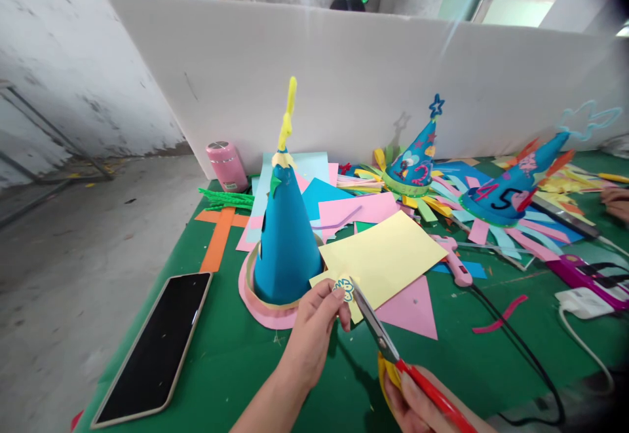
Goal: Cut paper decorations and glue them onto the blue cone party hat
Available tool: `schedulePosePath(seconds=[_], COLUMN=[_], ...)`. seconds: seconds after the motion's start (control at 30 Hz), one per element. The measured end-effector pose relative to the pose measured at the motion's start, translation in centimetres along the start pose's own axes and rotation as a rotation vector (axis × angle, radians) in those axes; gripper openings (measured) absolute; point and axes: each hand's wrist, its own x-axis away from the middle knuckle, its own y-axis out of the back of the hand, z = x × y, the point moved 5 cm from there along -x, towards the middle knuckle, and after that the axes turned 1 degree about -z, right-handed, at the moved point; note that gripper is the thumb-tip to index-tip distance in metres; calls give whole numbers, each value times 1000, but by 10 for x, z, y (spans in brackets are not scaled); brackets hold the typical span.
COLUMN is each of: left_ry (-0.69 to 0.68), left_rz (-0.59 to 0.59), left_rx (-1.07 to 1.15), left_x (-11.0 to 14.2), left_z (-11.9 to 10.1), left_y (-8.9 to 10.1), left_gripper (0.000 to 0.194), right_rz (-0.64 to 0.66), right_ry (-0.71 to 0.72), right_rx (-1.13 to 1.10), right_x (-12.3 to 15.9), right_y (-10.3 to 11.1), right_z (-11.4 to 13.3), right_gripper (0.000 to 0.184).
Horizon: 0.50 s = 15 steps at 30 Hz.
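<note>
Between thumb and fingers, my left hand (314,325) pinches a small paper cutout (345,287) with blue line drawing on it. My right hand (417,397) grips a pair of scissors (381,331) with red and yellow handles. The blades point up and left, their tips at the cutout's right edge. A tall blue paper cone hat (287,243) with a pink brim (268,318) and a yellow fuzzy topper (288,115) stands just behind my left hand. Behind the blades lies a sheet of pale yellow paper (388,256).
A phone (154,348) lies at the left table edge. A pink glue gun (457,263) with a black cord rests to the right. Two decorated blue hats (413,161) stand further back, near a pink canister (227,166) and green pipe cleaners (226,200). Another person's hand (616,204) shows at far right.
</note>
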Motion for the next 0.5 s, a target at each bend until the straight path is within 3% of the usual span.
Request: schedulePosePath(seconds=[0.2, 0.5], left_ry=[-19, -28], left_rz=[-39, 19], left_rx=[15, 31], left_x=[-2, -1], left_z=[3, 6], left_y=[1, 1], left_gripper=[17, 17], right_rz=[46, 89], right_ry=[54, 4], right_rx=[34, 21], right_x=[-8, -6], right_y=[2, 1], right_z=[-6, -5], right_gripper=[55, 54])
